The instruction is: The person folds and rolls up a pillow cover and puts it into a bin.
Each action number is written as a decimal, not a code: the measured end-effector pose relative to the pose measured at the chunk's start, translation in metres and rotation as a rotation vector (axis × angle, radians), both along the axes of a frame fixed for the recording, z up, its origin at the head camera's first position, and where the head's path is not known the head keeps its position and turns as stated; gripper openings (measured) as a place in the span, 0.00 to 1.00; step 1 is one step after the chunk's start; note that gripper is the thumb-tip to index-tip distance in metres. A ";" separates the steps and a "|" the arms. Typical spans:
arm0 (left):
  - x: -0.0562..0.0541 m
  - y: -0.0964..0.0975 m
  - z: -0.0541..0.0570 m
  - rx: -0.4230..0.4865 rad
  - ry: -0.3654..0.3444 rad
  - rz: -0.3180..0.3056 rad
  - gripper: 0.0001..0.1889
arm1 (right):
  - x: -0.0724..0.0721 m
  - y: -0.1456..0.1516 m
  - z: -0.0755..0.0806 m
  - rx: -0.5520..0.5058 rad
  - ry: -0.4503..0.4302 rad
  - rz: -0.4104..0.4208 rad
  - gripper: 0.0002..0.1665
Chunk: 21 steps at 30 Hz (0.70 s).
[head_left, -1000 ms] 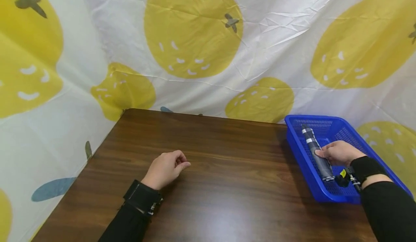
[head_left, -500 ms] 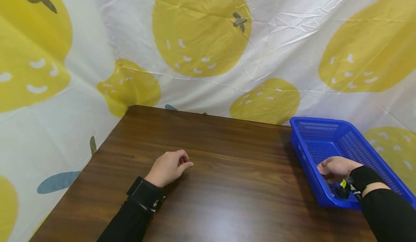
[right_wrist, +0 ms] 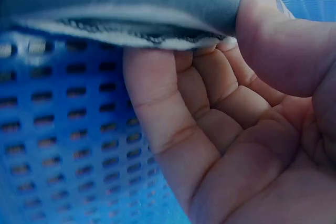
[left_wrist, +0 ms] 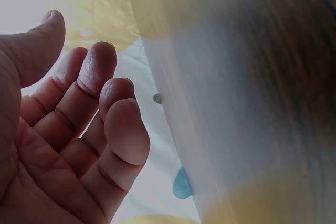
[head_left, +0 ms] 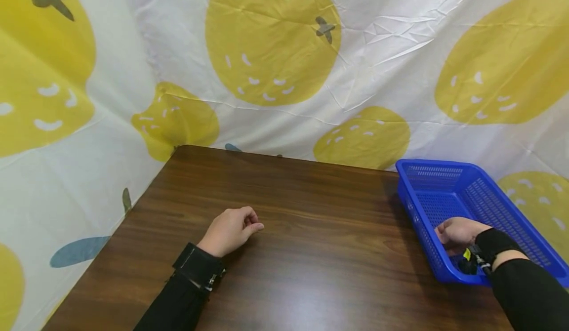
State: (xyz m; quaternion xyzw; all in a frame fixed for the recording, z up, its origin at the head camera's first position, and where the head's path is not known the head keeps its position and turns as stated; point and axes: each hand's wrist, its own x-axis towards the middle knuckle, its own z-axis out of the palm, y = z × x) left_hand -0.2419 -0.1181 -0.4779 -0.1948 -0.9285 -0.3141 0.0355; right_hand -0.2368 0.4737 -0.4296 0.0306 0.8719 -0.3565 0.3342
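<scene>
In the right wrist view a grey fabric roll (right_wrist: 126, 3) with a pale stitched edge is pinched between the thumb and fingers of my right hand (right_wrist: 226, 114). That hand (head_left: 460, 232) reaches down inside the blue plastic basket (head_left: 422, 207), by its left wall. From the head view the roll is hidden behind the hand and the basket wall. My left hand (head_left: 231, 229) is over the wooden table, holding nothing. Its fingers (left_wrist: 126, 129) are loosely curled, with the thumb apart from them.
The basket stands at the right of the dark brown table (head_left: 320, 227), close to its back edge. A white curtain (head_left: 378, 74) printed with yellow fruit hangs behind and to the left of the table.
My right hand has lowered the checked fabric roll to the basket's left side, where the head view no longer shows it. The left hand stays in place; the head view has shifted slightly.
</scene>
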 end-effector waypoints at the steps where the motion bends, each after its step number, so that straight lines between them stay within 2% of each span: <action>1: 0.000 0.000 0.000 0.000 0.000 0.000 0.07 | 0.001 -0.002 0.000 0.016 0.009 -0.001 0.16; 3: -0.001 -0.001 -0.001 0.001 0.002 -0.001 0.07 | 0.005 -0.005 0.001 0.064 0.048 0.019 0.16; 9: -0.002 -0.003 -0.004 -0.004 0.021 -0.001 0.08 | 0.014 -0.014 0.002 0.173 0.150 -0.005 0.14; 15: -0.002 -0.004 -0.006 -0.006 0.025 0.001 0.08 | 0.010 -0.018 0.002 0.181 0.144 -0.036 0.09; 21: 0.001 -0.011 0.000 -0.022 0.028 -0.002 0.08 | 0.007 -0.018 0.008 0.145 0.115 -0.062 0.08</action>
